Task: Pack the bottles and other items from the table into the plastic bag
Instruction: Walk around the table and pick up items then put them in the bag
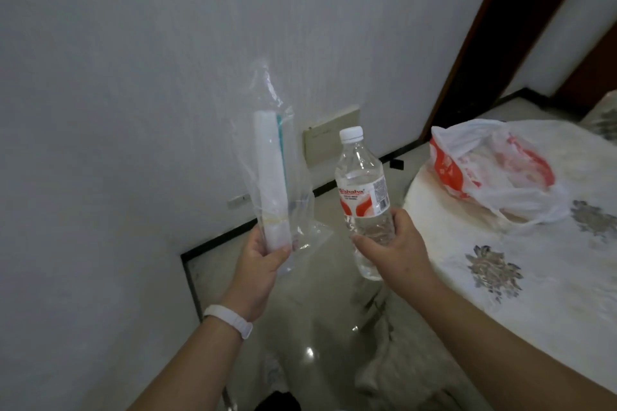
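Note:
My left hand (257, 260) grips a clear plastic packet (272, 173) held upright, with a long white item and a teal strip inside it. In my right hand (390, 243) is a clear water bottle (365, 190) with a white cap and a red-and-white label, held upright by its lower half. Both are raised in front of the white wall, to the left of the table. A white plastic bag with red print (494, 170) lies open and crumpled on the table (521, 294), to the right of the bottle.
The table carries a white cloth with grey flower prints. A white wall (133, 77) is close on the left, with a beige wall plate (329, 137) behind the bottle. A dark wooden door frame (484, 30) stands at the back right. Below is glossy tiled floor (317, 327).

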